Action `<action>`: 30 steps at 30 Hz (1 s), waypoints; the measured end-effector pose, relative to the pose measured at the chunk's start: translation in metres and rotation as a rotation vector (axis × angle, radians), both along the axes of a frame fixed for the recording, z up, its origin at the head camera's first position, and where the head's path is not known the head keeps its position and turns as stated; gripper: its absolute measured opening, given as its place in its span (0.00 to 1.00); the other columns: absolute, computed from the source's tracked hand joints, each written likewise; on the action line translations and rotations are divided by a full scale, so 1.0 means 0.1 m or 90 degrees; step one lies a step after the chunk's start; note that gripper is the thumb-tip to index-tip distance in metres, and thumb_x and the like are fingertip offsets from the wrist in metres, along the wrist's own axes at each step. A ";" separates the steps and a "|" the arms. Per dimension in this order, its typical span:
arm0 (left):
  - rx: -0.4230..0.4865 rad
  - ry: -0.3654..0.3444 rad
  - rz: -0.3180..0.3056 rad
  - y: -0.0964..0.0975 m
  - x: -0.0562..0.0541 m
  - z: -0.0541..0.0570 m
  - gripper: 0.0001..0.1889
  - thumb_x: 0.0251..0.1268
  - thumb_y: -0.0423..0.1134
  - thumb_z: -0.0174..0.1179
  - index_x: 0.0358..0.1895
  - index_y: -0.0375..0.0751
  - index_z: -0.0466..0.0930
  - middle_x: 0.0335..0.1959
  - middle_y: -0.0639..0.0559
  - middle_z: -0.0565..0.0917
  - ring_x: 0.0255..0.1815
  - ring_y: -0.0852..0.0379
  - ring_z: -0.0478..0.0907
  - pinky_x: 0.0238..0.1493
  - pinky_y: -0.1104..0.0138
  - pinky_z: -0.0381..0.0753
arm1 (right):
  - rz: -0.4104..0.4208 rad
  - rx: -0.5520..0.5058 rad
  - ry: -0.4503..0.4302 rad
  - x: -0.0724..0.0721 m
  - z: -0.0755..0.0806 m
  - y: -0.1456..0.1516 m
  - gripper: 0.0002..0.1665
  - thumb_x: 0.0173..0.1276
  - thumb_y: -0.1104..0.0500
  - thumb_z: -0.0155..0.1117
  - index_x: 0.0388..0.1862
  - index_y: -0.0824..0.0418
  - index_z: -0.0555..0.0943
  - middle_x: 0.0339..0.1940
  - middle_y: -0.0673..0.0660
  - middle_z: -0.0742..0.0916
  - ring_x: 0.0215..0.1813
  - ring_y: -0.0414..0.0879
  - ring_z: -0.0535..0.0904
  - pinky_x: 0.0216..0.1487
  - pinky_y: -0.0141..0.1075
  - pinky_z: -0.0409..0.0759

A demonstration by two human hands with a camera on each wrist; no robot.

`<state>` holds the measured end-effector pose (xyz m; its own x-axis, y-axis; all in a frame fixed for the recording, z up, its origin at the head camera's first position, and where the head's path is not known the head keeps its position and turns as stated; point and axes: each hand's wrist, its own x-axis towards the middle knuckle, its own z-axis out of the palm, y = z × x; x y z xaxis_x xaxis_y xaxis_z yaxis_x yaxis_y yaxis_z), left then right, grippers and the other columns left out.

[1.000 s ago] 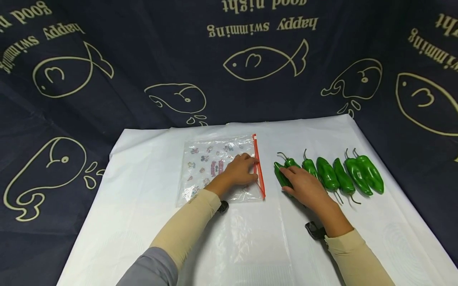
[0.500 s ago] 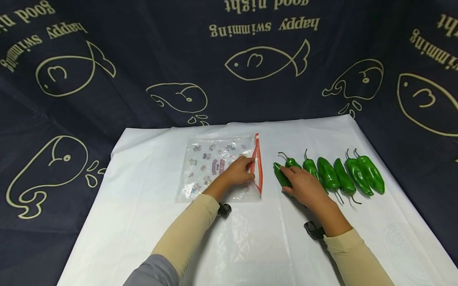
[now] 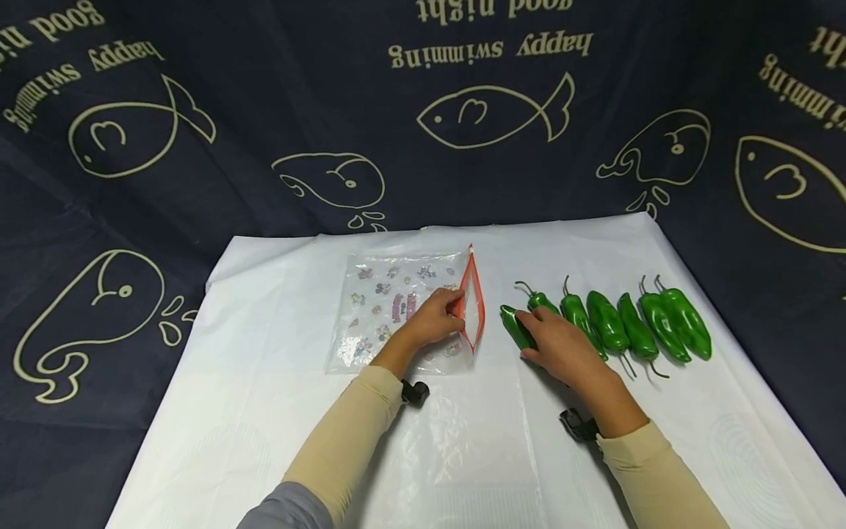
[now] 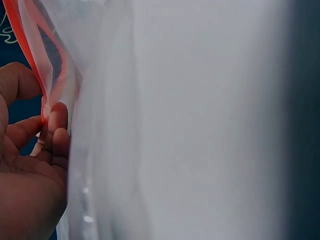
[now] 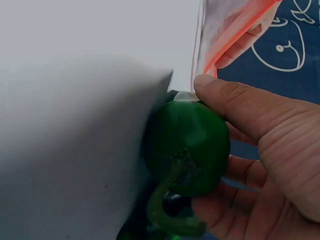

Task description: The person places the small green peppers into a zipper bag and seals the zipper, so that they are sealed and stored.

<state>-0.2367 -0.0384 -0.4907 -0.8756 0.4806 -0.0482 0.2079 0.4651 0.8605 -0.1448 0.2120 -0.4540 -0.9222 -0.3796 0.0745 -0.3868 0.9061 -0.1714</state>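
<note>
A clear zip bag [image 3: 377,323] with small printed figures lies flat, its red-edged mouth [image 3: 481,305] facing right and gaping. My left hand [image 3: 432,317] pinches one red edge of that mouth; in the left wrist view the thumb and fingers [image 4: 59,116] meet at the red strip. To the right, my right hand [image 3: 562,345] grips a green pepper [image 3: 518,327], whose tip points toward the bag. In the right wrist view the pepper [image 5: 187,145] shows its curved stem toward the camera, with the thumb on one side and fingers on the other.
Several more green peppers [image 3: 606,323] lie in a row right of the right hand. A white cloth [image 3: 264,353] covers the table. Behind it hangs a dark curtain [image 3: 370,95] with fish and whale drawings.
My left hand has drawn the near red edge leftward, so the bag's mouth has spread from a narrow gap to a wide one. The pepper in my right hand has shifted slightly left.
</note>
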 end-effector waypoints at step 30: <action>0.075 -0.013 0.028 -0.02 0.06 0.01 0.35 0.51 0.23 0.62 0.69 0.30 0.70 0.52 0.42 0.74 0.35 0.60 0.71 0.36 0.72 0.72 | 0.000 -0.040 -0.061 0.01 0.08 0.01 0.46 0.57 0.56 0.77 0.72 0.67 0.68 0.54 0.66 0.79 0.44 0.57 0.80 0.42 0.52 0.79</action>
